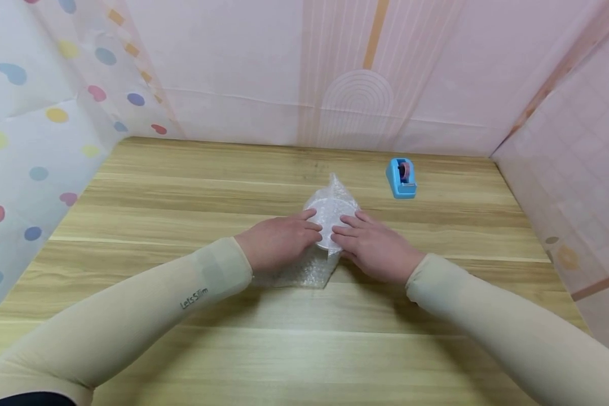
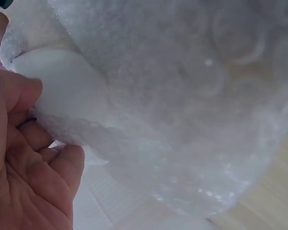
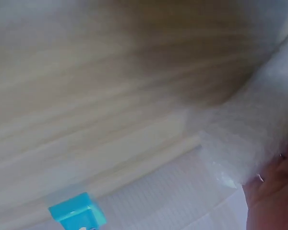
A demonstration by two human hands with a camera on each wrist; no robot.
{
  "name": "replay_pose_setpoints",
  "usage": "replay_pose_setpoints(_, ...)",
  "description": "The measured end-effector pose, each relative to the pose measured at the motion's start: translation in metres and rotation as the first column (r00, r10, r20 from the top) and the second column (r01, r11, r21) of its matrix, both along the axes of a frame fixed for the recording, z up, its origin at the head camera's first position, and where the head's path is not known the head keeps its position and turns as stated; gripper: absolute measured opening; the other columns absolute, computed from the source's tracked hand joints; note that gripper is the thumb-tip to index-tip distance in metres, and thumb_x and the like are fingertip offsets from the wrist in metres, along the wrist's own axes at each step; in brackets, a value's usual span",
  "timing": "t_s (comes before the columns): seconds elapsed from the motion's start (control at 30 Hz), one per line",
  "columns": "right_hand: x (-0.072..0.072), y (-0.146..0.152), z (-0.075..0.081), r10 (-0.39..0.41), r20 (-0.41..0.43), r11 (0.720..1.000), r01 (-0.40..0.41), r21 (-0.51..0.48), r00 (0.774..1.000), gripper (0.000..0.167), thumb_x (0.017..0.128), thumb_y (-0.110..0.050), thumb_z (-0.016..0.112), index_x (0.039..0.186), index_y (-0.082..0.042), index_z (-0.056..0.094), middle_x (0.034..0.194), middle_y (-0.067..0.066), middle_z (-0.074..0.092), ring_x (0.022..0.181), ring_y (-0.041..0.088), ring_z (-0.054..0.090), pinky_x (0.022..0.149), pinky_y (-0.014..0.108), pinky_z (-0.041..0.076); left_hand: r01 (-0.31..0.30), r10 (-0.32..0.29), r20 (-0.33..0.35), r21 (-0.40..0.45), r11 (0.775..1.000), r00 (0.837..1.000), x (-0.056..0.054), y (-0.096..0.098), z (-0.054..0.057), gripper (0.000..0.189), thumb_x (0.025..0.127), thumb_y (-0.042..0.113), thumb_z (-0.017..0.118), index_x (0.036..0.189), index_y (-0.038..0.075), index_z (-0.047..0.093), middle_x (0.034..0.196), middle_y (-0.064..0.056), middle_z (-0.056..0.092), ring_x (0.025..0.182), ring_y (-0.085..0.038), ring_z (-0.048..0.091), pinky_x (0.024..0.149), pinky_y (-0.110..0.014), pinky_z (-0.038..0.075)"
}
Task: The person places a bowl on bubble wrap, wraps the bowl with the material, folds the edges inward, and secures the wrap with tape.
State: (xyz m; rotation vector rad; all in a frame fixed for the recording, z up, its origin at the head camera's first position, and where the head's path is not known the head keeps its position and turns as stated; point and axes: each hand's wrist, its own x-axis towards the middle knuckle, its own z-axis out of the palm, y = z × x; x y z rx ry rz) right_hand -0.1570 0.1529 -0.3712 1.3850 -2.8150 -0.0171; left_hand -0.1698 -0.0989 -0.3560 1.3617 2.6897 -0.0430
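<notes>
A white round object (image 1: 325, 217) with a circular rim sits in a sheet of bubble wrap (image 1: 304, 275) at mid-table. My left hand (image 1: 283, 241) holds its left side, with fingertips over the rim. In the left wrist view, bent fingers of the left hand (image 2: 43, 163) grip the wrap's edge beside the smooth white object (image 2: 67, 86). From the other side, my right hand (image 1: 380, 248) holds the wrapped object, its fingers spread across the top. The right wrist view catches only part of the right hand (image 3: 273, 196), against the bubble wrap (image 3: 245, 139).
A blue tape dispenser (image 1: 401, 178) with a pinkish roll stands at the back right of the wooden table (image 1: 193, 186). Patterned sheets (image 1: 223, 62) rise along the table's back and both sides.
</notes>
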Motion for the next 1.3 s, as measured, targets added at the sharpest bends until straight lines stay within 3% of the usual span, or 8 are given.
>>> replay_pose_setpoints(0.13, -0.002, -0.002, 0.001, 0.005, 0.062, 1.000, -0.006, 0.016, 0.998, 0.046, 0.107, -0.023, 0.061, 0.150, -0.008, 0.058, 0.156, 0.009, 0.057, 0.153, 0.033, 0.044, 0.132, 0.054, 0.027, 0.013, -0.013, 0.001, -0.005, 1.000, 1.000, 0.000, 0.002, 0.002, 0.036, 0.107, 0.003, 0.048, 0.138, 0.005, 0.066, 0.149, -0.011, 0.064, 0.154, -0.037, 0.041, 0.127, -0.044, 0.038)
replay_pose_setpoints(0.37, -0.006, -0.007, 0.005, 0.018, 0.100, 0.998, -0.024, 0.061, 0.995, 0.054, 0.108, -0.030, 0.056, 0.157, -0.009, 0.049, 0.165, 0.008, 0.046, 0.159, 0.032, 0.034, 0.134, 0.054, 0.020, 0.031, -0.032, 0.002, 0.090, 0.995, 0.999, -0.003, -0.001, 0.000, 0.016, 0.105, 0.006, 0.055, 0.115, 0.009, 0.067, 0.129, -0.007, 0.074, 0.150, -0.036, 0.048, 0.123, -0.045, 0.044)
replay_pose_setpoints(0.67, -0.014, -0.015, 0.009, 0.006, 0.145, 0.995, -0.021, 0.101, 0.989, 0.058, 0.107, -0.027, 0.051, 0.163, -0.013, 0.041, 0.167, 0.007, 0.043, 0.157, 0.033, 0.037, 0.134, 0.054, 0.021, -0.013, 0.004, 0.075, 0.111, 0.994, 0.997, -0.004, -0.002, 0.001, 0.038, 0.107, 0.015, 0.056, 0.144, 0.014, 0.064, 0.151, 0.000, 0.063, 0.156, -0.032, 0.039, 0.126, -0.045, 0.040)
replay_pose_setpoints(0.87, -0.015, -0.015, 0.010, 0.011, 0.169, 0.993, -0.030, 0.114, 0.986, 0.057, 0.107, -0.026, 0.052, 0.161, -0.009, 0.043, 0.166, 0.009, 0.043, 0.157, 0.034, 0.038, 0.133, 0.056, 0.023, -0.061, 0.034, 0.147, 0.185, 0.981, 0.989, -0.007, -0.006, 0.001, 0.041, 0.110, 0.021, 0.048, 0.148, 0.015, 0.060, 0.158, -0.003, 0.056, 0.157, -0.028, 0.038, 0.129, -0.046, 0.036)
replay_pose_setpoints(1.0, -0.016, -0.015, 0.009, 0.004, 0.175, 0.994, -0.023, 0.108, 0.985, 0.057, 0.107, -0.026, 0.052, 0.161, -0.010, 0.043, 0.167, 0.008, 0.043, 0.157, 0.033, 0.038, 0.133, 0.055, 0.023, -0.078, 0.043, 0.160, 0.217, 0.973, 0.986, -0.011, -0.007, 0.000, 0.038, 0.110, 0.019, 0.047, 0.143, 0.014, 0.065, 0.154, -0.005, 0.060, 0.155, -0.027, 0.042, 0.128, -0.046, 0.037)
replay_pose_setpoints(1.13, -0.016, -0.014, 0.007, -0.038, 0.141, 0.997, 0.029, 0.068, 0.989, 0.059, 0.107, -0.033, 0.055, 0.161, -0.010, 0.044, 0.168, 0.009, 0.042, 0.160, 0.034, 0.032, 0.135, 0.055, 0.017, -0.028, 0.001, 0.123, 0.215, 0.976, 0.992, -0.013, -0.006, -0.003, 0.031, 0.108, 0.013, 0.051, 0.131, 0.010, 0.071, 0.142, -0.004, 0.069, 0.151, -0.028, 0.049, 0.124, -0.043, 0.043)
replay_pose_setpoints(1.23, -0.012, -0.011, 0.005, -0.146, 0.121, 0.989, 0.147, 0.001, 0.982, 0.067, 0.104, -0.043, 0.062, 0.158, -0.007, 0.048, 0.171, 0.014, 0.035, 0.162, 0.039, 0.022, 0.134, 0.062, 0.010, -0.023, 0.003, 0.100, 0.204, 0.979, 0.995, -0.012, -0.007, -0.004, 0.029, 0.106, 0.011, 0.054, 0.128, 0.008, 0.072, 0.139, -0.004, 0.071, 0.148, -0.028, 0.052, 0.123, -0.042, 0.044)
replay_pose_setpoints(1.3, -0.009, -0.009, 0.004, -0.221, 0.135, 0.970, 0.232, -0.068, 0.966, 0.072, 0.100, -0.047, 0.068, 0.156, -0.005, 0.049, 0.171, 0.018, 0.032, 0.162, 0.045, 0.020, 0.133, 0.064, 0.014, -0.049, 0.032, 0.089, 0.195, 0.980, 0.995, -0.012, -0.006, -0.003, 0.029, 0.106, 0.010, 0.054, 0.129, 0.008, 0.072, 0.140, -0.005, 0.071, 0.147, -0.027, 0.053, 0.122, -0.042, 0.045)
